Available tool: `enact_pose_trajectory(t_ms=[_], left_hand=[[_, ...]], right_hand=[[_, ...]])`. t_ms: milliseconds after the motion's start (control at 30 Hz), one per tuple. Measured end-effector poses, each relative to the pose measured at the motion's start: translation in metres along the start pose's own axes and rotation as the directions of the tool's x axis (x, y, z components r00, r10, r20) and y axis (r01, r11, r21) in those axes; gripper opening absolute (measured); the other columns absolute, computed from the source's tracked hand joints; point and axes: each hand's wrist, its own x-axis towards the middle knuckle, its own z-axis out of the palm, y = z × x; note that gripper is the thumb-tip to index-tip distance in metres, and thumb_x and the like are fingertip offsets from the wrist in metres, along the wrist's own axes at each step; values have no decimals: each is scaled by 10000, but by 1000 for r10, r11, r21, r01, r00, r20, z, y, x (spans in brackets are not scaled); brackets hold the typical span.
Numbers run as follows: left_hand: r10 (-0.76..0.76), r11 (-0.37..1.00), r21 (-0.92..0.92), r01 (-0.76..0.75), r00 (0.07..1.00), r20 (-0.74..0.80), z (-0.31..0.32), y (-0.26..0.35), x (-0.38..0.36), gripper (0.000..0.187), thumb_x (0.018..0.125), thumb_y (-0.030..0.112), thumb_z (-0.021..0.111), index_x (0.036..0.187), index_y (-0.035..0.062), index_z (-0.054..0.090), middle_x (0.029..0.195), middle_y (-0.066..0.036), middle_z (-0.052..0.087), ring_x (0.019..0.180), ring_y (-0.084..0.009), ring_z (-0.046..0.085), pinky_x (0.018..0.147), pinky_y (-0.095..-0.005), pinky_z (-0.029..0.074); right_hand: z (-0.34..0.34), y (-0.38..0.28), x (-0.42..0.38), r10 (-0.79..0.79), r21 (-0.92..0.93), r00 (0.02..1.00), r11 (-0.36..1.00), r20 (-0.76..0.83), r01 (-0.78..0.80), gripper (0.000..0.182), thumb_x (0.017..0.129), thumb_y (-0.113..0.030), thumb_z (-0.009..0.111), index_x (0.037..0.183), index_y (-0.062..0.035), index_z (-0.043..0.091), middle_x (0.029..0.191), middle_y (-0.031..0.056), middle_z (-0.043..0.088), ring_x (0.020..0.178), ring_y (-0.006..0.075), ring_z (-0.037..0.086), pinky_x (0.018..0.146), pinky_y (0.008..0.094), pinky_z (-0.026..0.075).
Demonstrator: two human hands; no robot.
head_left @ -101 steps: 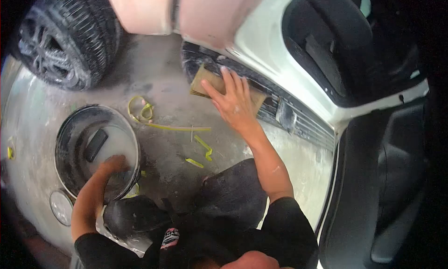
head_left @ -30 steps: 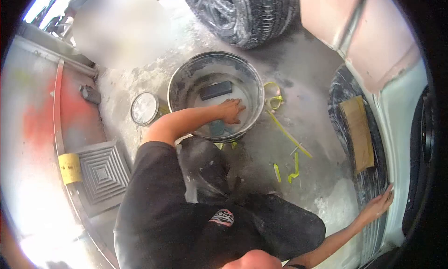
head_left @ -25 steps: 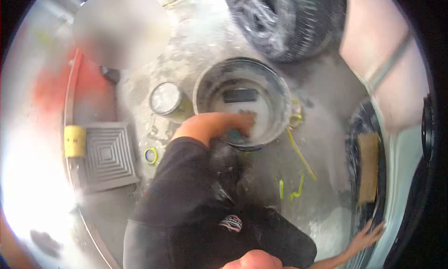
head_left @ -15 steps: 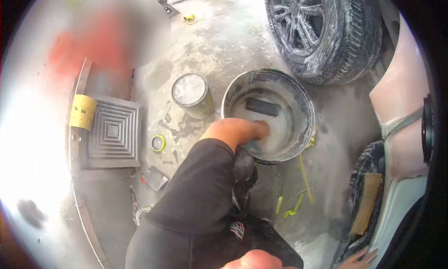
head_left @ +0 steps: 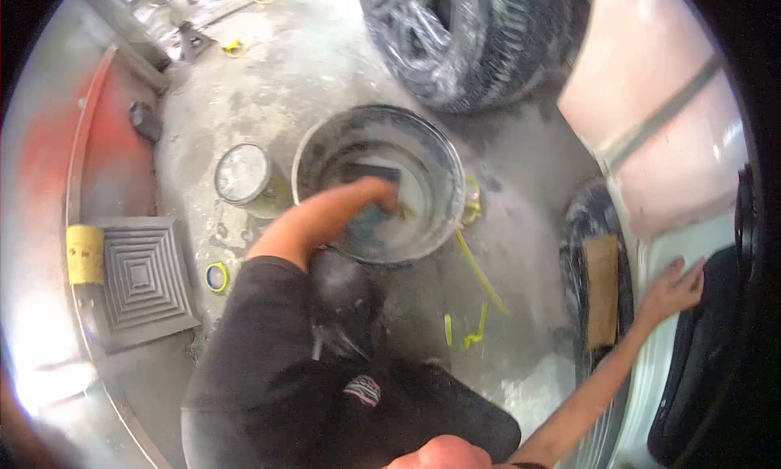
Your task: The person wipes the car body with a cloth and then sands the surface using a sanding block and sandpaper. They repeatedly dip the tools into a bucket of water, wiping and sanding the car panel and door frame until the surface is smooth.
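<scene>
My left hand (head_left: 378,194) reaches down into a large dark bucket (head_left: 460,172) of cloudy water. Its fingers are blurred but look closed around a blue-green cloth (head_left: 366,229) hanging below the palm. Just beyond the fingers, a black rectangular block (head_left: 370,173) lies inside the bucket, partly covered by the hand. Over at the right, my right hand (head_left: 677,286) rests on a pale car body panel (head_left: 663,339) beside a black opening, fingers spread and holding nothing.
A lidded can (head_left: 244,174) stands left of the bucket, near a roll of tape (head_left: 216,277). Yellow tape strips (head_left: 480,331) lie on the floor. A dusty wheel (head_left: 488,46) stands behind. At left are a square vent grille (head_left: 142,274) and a yellow roll (head_left: 85,255).
My view has swung right. My right hand has moved up along the car panel from the lower right corner. My left hand stays in the bucket, now nearer the black block.
</scene>
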Motion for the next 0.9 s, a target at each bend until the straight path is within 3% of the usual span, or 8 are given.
enact_pose_trajectory(t_ms=[133,200,267,367,433,633,800,900], left_hand=[[-22,993,-117,-2,978,-205,-109,60,-88,485,1038,423,522,1149,-9,712,1062,-194,749,957,-359,699,877,-479,530],[76,939,-286,-194,924,-375,-124,58,-109,430,1050,361,551,1312,36,652,1150,-157,731,1041,-278,688,910,-428,549],[24,692,-699,-180,974,-227,-136,64,-129,417,1066,270,540,1434,78,573,1240,-99,694,1100,-210,670,916,-386,564],[75,452,-863,-226,974,-215,-144,76,-163,386,1073,178,517,1448,87,532,1269,-62,659,1113,-181,665,913,-366,579],[57,467,-841,-273,959,-279,-143,84,-172,375,1047,134,499,1417,85,540,1248,-66,655,1103,-188,657,906,-398,575],[-85,569,-789,-234,937,-339,-124,102,-165,367,1034,58,405,1389,101,486,1296,-128,628,1190,-269,646,810,-466,648],[-123,333,-886,-323,917,-381,-117,108,-152,282,1031,13,371,1220,124,549,1163,-57,617,1116,-213,637,879,-448,622],[-94,194,-906,-377,912,-399,-124,105,-155,214,1042,69,400,1117,141,587,1131,-38,600,1080,-209,639,940,-465,583]], right_hand=[[-10,-20,-3,105,91,993,990,61,-110,618,1032,-426,598,1465,11,544,1377,352,480,1259,461,479,1100,503,385],[-12,-21,-1,110,93,993,989,45,-114,626,1030,-440,597,1465,7,546,1383,350,468,1258,464,470,1100,504,379],[-12,-26,-1,127,90,992,988,20,-128,625,1031,-443,596,1462,7,549,1378,347,468,1247,467,473,1095,506,380],[-15,-32,2,202,132,979,970,31,-205,607,1028,-436,606,1466,-18,555,1355,340,471,1256,466,465,1098,504,382],[-22,-40,7,296,101,953,948,71,-302,561,1022,-404,629,1443,-35,586,1325,324,499,1230,448,497,1073,500,415],[-40,-31,55,115,160,983,983,-144,-92,434,1022,-318,640,1353,-38,661,1271,244,564,1144,379,565,1013,471,465],[-40,-32,54,370,483,928,807,31,-338,429,1080,-274,532,1380,19,623,1314,230,539,1225,358,545,1058,445,436],[-36,-33,41,337,376,941,872,1,-313,437,1087,-262,516,1406,25,597,1325,239,535,1225,358,552,1058,438,440]])
